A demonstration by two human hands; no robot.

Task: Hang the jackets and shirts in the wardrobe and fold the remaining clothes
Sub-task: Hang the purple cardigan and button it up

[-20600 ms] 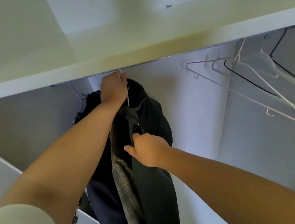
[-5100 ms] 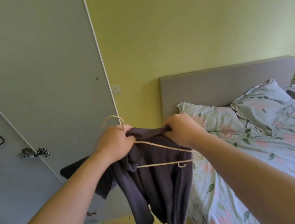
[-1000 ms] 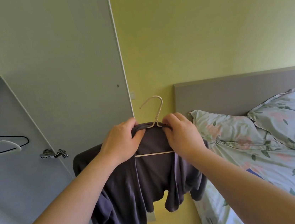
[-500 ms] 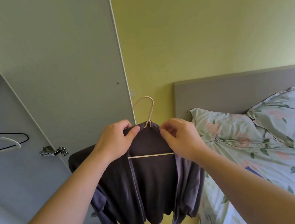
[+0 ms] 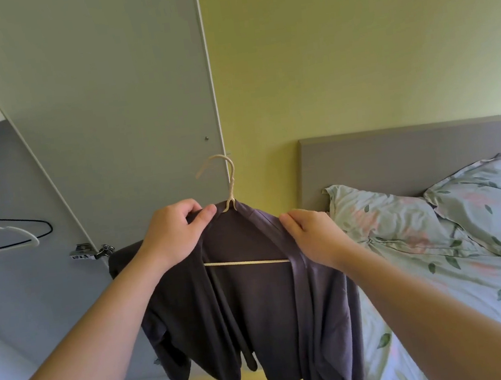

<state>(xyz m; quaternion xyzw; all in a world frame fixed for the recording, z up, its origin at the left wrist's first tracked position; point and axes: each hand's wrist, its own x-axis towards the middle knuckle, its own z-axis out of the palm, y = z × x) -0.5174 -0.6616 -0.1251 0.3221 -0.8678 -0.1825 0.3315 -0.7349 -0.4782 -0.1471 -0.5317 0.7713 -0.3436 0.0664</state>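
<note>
Yellow-green wall (image 5: 352,51) ahead, and the white wardrobe door (image 5: 105,97) stands open, so that door is my marker. Right at its edge I hold up a cream hanger (image 5: 231,189), hook upward and crossing the door's edge. The dark shirt (image 5: 257,309), purple-grey, is draped over it, open at the front, sleeves and hems hanging free.

My left hand (image 5: 175,230), in front of the door, pinches the collar just beside the hanger's neck, thumb and fingers closed on the cloth. My right hand (image 5: 311,233), on the side away from the door, curls its fingers over the other shoulder and grips the fabric.

Further from the door on that side is the bed (image 5: 476,288) in floral covers, pillows (image 5: 382,224) against a grey headboard (image 5: 396,156). Beyond the door's hinge (image 5: 91,252), inside the wardrobe, two empty hangers (image 5: 5,234) show, one black, one white.
</note>
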